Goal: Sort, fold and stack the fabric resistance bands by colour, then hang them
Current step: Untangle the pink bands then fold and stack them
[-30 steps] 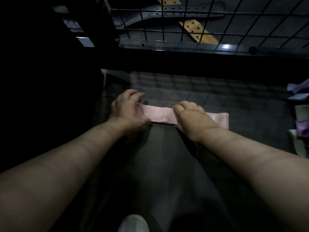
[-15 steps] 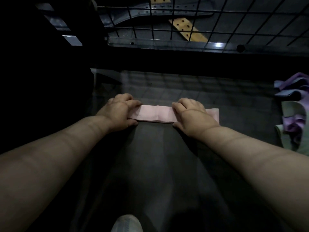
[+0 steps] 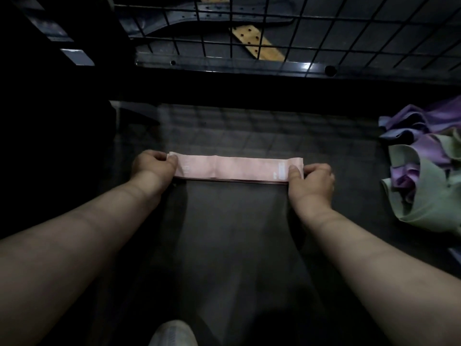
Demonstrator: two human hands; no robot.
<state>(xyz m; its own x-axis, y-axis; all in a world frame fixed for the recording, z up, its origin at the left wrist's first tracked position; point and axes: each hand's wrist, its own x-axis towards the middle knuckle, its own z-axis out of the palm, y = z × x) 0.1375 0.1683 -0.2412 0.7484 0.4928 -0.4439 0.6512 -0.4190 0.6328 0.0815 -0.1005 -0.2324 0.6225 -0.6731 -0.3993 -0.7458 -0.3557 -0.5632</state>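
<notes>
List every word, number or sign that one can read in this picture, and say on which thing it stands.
Nothing here can be read with certainty.
Pink band, end near the right hand: white print, too blurred to read.
Pink band, end near the left hand: faint white marks, too blurred to read.
Pile of purple and green bands: no print shows.

The white print near the right end of the pink band (image 3: 237, 168) was too small and blurred to read; its ends lay pinched under the thumbs, the fingers of the left hand (image 3: 153, 166) and right hand (image 3: 311, 178) curled out of sight; how many layers it had could not be told; the heap of purple and green bands (image 3: 429, 176) ran off the right edge; a pale shoe (image 3: 172, 333) was cut by the bottom edge; the far left was lost in darkness.
</notes>
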